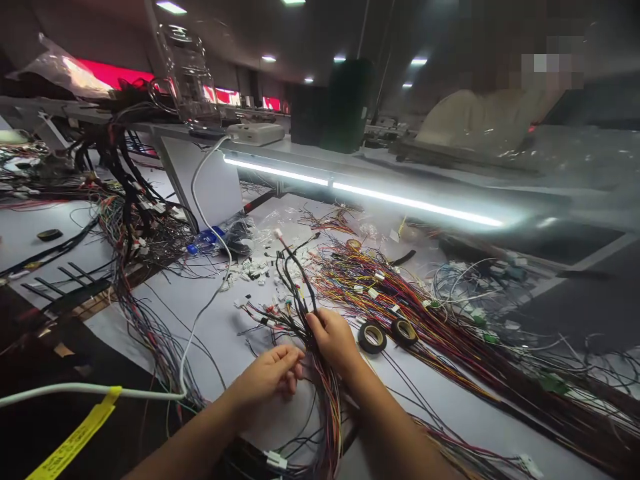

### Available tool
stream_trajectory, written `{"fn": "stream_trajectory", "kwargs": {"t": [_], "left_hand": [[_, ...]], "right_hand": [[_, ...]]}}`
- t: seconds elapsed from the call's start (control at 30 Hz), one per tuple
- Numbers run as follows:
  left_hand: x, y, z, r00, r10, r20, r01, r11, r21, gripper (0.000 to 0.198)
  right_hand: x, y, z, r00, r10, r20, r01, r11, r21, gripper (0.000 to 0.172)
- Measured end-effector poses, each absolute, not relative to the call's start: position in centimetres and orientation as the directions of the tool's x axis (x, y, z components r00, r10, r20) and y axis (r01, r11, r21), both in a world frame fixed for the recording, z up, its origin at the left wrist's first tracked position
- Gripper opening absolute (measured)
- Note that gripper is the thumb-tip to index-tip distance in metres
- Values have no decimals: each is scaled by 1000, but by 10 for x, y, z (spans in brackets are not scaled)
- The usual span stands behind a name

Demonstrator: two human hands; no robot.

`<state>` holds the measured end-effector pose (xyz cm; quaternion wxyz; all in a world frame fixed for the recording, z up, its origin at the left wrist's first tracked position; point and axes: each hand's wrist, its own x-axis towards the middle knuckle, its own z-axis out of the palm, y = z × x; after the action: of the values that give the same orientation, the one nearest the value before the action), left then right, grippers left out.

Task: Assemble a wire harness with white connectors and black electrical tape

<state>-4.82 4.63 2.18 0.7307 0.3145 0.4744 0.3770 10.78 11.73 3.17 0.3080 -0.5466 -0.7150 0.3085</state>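
At the far left a dark roll [49, 235] lies on a white surface, and nearer the camera a yellow tag [75, 443] hangs from a white cable [150, 395]. Loose wires [145, 333] spill down beside it in grey, red and green. The cable climbs past them to a white box [257, 133] on the shelf [305, 151], where a glass jar [189, 80] stands to the left of the box. Under the shelf, a blue item [207, 238] lies on the desk [220, 347], with small white connectors [257, 267] scattered to its right.

The left hand [280, 373] is just beside the bundle [327, 400], its fingers curled in and the thumb close to the index finger; I cannot tell whether anything is between them. The bundle stands over the middle of the desk, in the grasp of the right hand [337, 340], whose fingers are closed around it. Black branches fan out above the grip, and coloured wires run down below it.

Right of that hand, two tape rolls [373, 349] [406, 343] lie side by side. Beyond them a long heap of coloured wires [430, 320] stretches to the lower right, under the glow of a tube light [415, 203]
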Motion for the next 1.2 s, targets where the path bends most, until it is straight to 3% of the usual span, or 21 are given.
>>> {"fn": "stream_trajectory", "kwargs": {"t": [0.13,0.2,0.27,0.33,0.4,0.5,0.67,0.77,0.9,1.1,1.2], "left_hand": [[-32,48,23,201,896,-395,-517,440,735,15],[-25,54,31,269,893,-360,-599,448,663,15],[-21,62,38,356,861,-362,-646,507,571,19],[-18,70,42,383,846,-370,-678,530,510,20],[-14,77,42,335,860,-384,-685,502,528,22],[-6,86,37,192,910,-366,-625,401,669,27],[9,90,21,75,972,-222,-573,224,788,32],[9,86,14,56,971,-234,-596,220,773,35],[1,84,13,170,944,-283,-625,326,709,39],[-7,92,13,182,881,-436,-668,436,602,36],[-4,92,12,223,878,-423,-656,456,601,36]], "right_hand": [[117,104,32,-131,987,95,343,135,-930,37],[117,99,26,-76,997,23,82,29,-996,36],[117,96,19,-45,997,-55,-201,-63,-978,35],[117,95,11,-32,995,-93,-373,-98,-923,36],[117,95,5,-22,996,-89,-433,-90,-897,37],[118,96,0,-9,996,-86,-506,-79,-859,35],[119,98,-3,-8,994,-109,-580,-94,-809,29],[120,98,-5,-32,992,-121,-625,-114,-772,26],[120,98,-7,-23,990,-136,-629,-120,-768,26],[120,99,-9,-9,990,-144,-635,-117,-764,30],[120,98,-9,-39,990,-132,-637,-127,-760,29]]}}
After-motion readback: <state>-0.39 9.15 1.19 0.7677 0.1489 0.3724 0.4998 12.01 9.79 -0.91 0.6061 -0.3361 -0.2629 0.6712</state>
